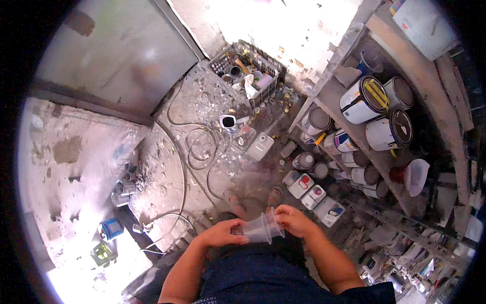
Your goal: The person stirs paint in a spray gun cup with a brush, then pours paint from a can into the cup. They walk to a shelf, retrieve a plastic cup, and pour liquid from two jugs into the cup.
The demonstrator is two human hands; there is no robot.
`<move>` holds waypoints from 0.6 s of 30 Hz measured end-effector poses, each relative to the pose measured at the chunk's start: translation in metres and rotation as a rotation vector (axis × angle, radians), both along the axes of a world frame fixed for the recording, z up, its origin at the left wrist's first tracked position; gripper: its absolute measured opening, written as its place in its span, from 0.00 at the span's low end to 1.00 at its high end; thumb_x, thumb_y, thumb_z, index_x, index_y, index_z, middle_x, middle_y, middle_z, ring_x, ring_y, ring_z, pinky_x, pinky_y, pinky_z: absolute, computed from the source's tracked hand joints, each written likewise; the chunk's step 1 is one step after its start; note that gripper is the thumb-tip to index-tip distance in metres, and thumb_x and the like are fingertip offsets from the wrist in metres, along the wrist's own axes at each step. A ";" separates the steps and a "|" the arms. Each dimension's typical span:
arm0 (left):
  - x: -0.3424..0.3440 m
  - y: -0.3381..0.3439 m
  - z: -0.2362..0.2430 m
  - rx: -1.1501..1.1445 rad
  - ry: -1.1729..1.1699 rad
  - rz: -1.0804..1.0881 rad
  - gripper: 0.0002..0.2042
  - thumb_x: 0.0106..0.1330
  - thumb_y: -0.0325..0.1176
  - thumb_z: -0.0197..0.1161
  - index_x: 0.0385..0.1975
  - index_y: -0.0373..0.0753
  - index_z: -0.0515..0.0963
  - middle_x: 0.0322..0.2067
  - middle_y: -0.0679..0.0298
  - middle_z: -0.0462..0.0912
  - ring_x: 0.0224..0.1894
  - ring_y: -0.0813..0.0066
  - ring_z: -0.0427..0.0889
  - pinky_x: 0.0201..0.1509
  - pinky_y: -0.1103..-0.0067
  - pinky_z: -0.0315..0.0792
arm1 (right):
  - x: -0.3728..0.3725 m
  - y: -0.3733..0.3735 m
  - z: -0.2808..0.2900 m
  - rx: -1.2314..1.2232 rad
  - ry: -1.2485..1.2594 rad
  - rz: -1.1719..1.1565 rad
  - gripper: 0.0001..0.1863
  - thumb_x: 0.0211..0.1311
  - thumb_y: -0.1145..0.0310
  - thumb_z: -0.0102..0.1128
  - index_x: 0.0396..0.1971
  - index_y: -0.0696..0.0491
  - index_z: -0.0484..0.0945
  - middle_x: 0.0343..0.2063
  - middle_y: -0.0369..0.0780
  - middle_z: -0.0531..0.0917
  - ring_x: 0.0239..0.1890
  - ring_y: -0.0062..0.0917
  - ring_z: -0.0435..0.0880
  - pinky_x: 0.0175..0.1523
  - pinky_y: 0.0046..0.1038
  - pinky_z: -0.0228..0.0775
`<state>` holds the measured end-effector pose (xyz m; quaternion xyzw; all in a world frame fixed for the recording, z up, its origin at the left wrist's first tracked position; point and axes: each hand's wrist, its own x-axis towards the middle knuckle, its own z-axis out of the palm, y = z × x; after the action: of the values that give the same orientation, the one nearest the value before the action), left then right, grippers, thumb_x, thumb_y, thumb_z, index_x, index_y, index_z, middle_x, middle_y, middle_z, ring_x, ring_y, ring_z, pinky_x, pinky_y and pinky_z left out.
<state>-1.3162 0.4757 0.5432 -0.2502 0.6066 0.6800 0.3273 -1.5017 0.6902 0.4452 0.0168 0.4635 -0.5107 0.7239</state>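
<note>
Two clear plastic cups [254,229], one partly inside the other, lie sideways in front of my body, their rims toward the right. My left hand [224,233] is closed around the narrow end of the cups, thumb above and fingers below. At the rim end, my right hand [293,221] pinches the right-hand cup with thumb and fingers. Beneath the hands, my feet in sandals [274,195] show on the dusty floor.
A wooden shelf with paint cans [361,100] and a translucent tub [417,177] rises on the right. White jugs [314,196] stand below it. A hose [178,152] loops across the littered floor [162,175]. A plastic crate [266,91] of odds and ends sits ahead.
</note>
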 end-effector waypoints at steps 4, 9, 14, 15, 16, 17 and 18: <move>-0.008 -0.037 -0.027 0.028 -0.032 -0.049 0.31 0.55 0.40 0.71 0.56 0.34 0.66 0.48 0.60 0.76 0.50 0.73 0.73 0.56 0.76 0.67 | 0.006 -0.020 -0.015 0.028 -0.147 -0.215 0.10 0.58 0.68 0.62 0.37 0.53 0.72 0.32 0.35 0.79 0.34 0.23 0.79 0.38 0.27 0.73; -0.008 -0.092 -0.091 0.003 0.055 -0.213 0.37 0.53 0.42 0.72 0.59 0.33 0.61 0.47 0.53 0.75 0.51 0.66 0.74 0.57 0.74 0.67 | 0.029 -0.076 -0.038 0.159 -0.060 -0.196 0.09 0.59 0.73 0.61 0.36 0.53 0.70 0.32 0.36 0.79 0.33 0.22 0.79 0.38 0.27 0.74; -0.014 -0.160 -0.153 0.160 0.152 -0.324 0.43 0.50 0.44 0.74 0.62 0.32 0.57 0.50 0.48 0.73 0.53 0.59 0.74 0.59 0.72 0.66 | 0.066 -0.158 -0.078 0.229 0.005 -0.251 0.10 0.57 0.74 0.63 0.34 0.54 0.70 0.31 0.37 0.79 0.33 0.22 0.79 0.37 0.25 0.73; -0.012 -0.174 -0.170 0.154 0.155 -0.339 0.44 0.49 0.44 0.74 0.62 0.32 0.56 0.51 0.48 0.73 0.54 0.59 0.73 0.59 0.73 0.66 | 0.072 -0.174 -0.092 0.233 0.003 -0.289 0.10 0.57 0.75 0.63 0.34 0.54 0.70 0.31 0.37 0.79 0.33 0.21 0.78 0.37 0.25 0.73; -0.008 -0.188 -0.187 0.145 0.157 -0.352 0.44 0.49 0.43 0.74 0.63 0.33 0.56 0.52 0.48 0.73 0.54 0.59 0.73 0.59 0.73 0.66 | 0.076 -0.190 -0.107 0.255 0.018 -0.281 0.10 0.56 0.75 0.63 0.34 0.54 0.70 0.31 0.37 0.79 0.33 0.21 0.78 0.37 0.25 0.73; -0.003 -0.201 -0.202 0.133 0.158 -0.364 0.45 0.49 0.43 0.74 0.63 0.33 0.55 0.52 0.48 0.73 0.55 0.59 0.73 0.59 0.73 0.66 | 0.078 -0.206 -0.120 0.274 0.032 -0.270 0.10 0.56 0.76 0.63 0.34 0.54 0.70 0.31 0.37 0.78 0.33 0.21 0.78 0.37 0.24 0.73; 0.005 -0.213 -0.221 0.152 0.161 -0.345 0.45 0.49 0.42 0.74 0.63 0.33 0.55 0.52 0.49 0.73 0.55 0.59 0.73 0.59 0.73 0.66 | 0.082 -0.219 -0.135 0.295 0.044 -0.266 0.10 0.56 0.76 0.63 0.34 0.54 0.70 0.31 0.36 0.78 0.33 0.21 0.78 0.38 0.24 0.72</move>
<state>-1.3109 0.2624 0.3218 -0.0621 0.6116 0.6755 0.4071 -1.4201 0.4710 0.3105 0.1726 0.5426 -0.5288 0.6294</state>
